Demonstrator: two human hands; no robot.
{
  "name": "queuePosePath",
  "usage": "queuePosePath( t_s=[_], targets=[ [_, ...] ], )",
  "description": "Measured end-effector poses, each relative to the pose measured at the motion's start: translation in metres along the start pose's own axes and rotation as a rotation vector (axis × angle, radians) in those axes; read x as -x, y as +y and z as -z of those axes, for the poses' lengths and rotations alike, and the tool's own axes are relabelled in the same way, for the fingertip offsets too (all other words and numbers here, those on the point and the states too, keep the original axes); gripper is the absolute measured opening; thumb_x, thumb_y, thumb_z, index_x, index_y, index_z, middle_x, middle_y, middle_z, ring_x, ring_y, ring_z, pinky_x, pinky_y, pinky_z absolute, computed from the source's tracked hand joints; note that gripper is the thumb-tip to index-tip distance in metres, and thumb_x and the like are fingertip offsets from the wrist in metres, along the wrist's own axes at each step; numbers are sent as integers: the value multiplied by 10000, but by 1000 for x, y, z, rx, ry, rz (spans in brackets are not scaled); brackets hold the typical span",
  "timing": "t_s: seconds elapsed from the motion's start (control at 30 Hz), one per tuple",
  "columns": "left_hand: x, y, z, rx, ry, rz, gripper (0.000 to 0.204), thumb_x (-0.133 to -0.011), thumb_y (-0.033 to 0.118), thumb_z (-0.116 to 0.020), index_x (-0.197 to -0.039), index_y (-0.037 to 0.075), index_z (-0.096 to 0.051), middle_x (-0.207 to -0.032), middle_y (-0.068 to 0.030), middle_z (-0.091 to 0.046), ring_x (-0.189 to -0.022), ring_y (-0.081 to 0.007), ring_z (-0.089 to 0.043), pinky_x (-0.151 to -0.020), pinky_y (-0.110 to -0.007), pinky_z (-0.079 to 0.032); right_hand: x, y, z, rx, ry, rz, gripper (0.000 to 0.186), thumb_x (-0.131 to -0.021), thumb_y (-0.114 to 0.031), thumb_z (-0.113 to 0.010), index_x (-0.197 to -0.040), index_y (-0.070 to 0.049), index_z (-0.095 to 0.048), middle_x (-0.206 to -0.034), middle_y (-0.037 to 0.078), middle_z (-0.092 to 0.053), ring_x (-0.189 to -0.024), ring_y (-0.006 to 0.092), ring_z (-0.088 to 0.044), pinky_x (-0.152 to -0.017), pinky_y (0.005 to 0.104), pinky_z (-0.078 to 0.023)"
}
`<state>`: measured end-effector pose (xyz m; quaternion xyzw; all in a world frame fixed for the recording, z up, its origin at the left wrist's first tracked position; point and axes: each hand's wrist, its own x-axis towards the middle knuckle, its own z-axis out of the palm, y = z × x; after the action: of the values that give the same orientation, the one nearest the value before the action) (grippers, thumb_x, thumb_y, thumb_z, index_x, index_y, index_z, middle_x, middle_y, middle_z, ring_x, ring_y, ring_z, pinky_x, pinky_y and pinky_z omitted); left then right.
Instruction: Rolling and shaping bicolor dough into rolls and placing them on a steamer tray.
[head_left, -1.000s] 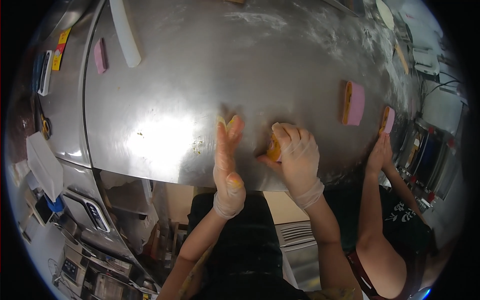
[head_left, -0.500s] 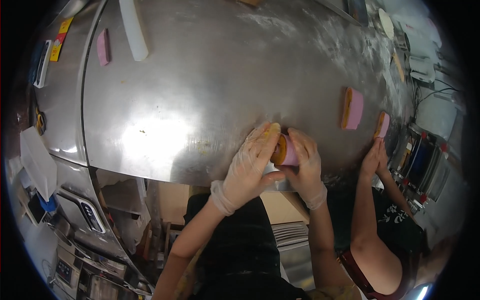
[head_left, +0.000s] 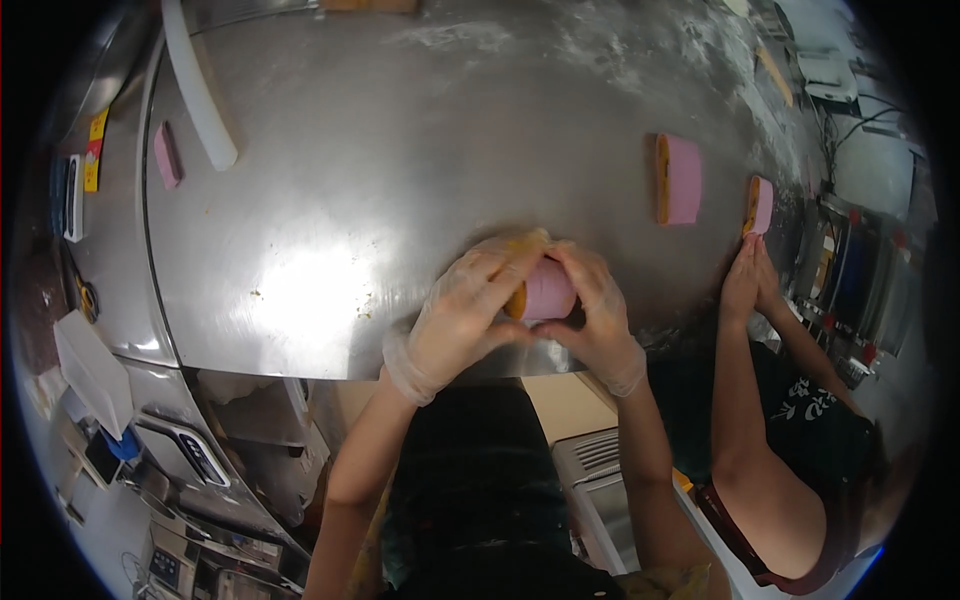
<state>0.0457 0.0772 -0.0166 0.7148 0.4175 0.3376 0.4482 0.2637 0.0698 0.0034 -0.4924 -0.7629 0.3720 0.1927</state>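
Note:
Near the front edge of the steel table, my two hands, in clear plastic gloves, cup a pink dough roll point(head_left: 549, 290) with a yellow-orange layer showing at its left end. My left hand point(head_left: 468, 300) curls around that end, its fingertips smeared yellow. From the opposite side my right hand point(head_left: 597, 305) closes around the pink outside with bent fingers and thumb. The roll's far side is hidden by my fingers. Another pink dough roll point(head_left: 681, 180), with the same orange layer on its left side, lies up and to the right on the table.
At the right, a co-worker's hands point(head_left: 752, 280) touch a smaller pink roll point(head_left: 760, 205). A pink dough strip point(head_left: 167, 155) and a white rolling pin point(head_left: 200, 90) lie at the far left. Scissors point(head_left: 88, 298) rest beyond the table seam. Flour point(head_left: 580, 50) dusts the back.
The roll between my hands has turned, showing more pink and less of its orange end. My right fingers have come over its top toward my left hand. The view has shifted.

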Motion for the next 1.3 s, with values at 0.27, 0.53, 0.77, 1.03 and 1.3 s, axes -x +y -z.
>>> queuePosePath(
  t_s=[0.27, 0.53, 0.77, 1.03, 1.3],
  targets=[
    [-5, 26, -46, 438, 236, 194, 1309, -756, 910, -381, -1524, -122, -144, -1566, -322, -260, -1464, -446, -271, -1189, -469, -246, 4, -49, -53, -814, 555, -303, 942, -931, -763, -347, -1548, -56, -270, -1522, 170, -397, -1440, 280, -330, -1199, 467, -202],
    [10, 21, -30, 395, 521, 231, 1005, -933, 741, -384, -1577, 6, -150, -1566, -254, -319, -1479, -350, -280, -1208, -478, -192, 11, -26, -9, -104, 444, -47, 742, -931, -501, -629, -1457, -21, -419, -1474, 193, -466, -1422, 377, -365, -1151, 494, -304],
    [9, 30, -49, 752, 693, 185, 960, -949, 728, -344, -1576, 24, -161, -1541, -231, -356, -1466, -337, -306, -1208, -484, -196, -8, -28, -26, 517, 85, 63, 901, -623, -471, -810, -1371, -79, -495, -1400, 90, -526, -1329, 280, -459, -1106, 512, -356],
    [16, 18, -27, 397, 477, 205, 1041, -911, 773, -361, -1580, 11, -125, -1560, -253, -320, -1477, -353, -280, -1211, -473, -185, -15, -21, -4, 368, -9, 84, 1016, -612, -457, -837, -1431, -22, -424, -1405, 125, -493, -1319, 324, -437, -1127, 490, -340],
    [16, 26, -23, 448, 470, 291, 1013, -924, 762, -331, -1590, 41, -77, -1592, -246, -255, -1500, -351, -223, -1219, -474, -149, -20, -27, 4, 410, -69, 28, 959, -593, -237, -879, -1411, -11, -432, -1338, 112, -515, -1259, 315, -471, -1057, 446, -406]
  ],
)
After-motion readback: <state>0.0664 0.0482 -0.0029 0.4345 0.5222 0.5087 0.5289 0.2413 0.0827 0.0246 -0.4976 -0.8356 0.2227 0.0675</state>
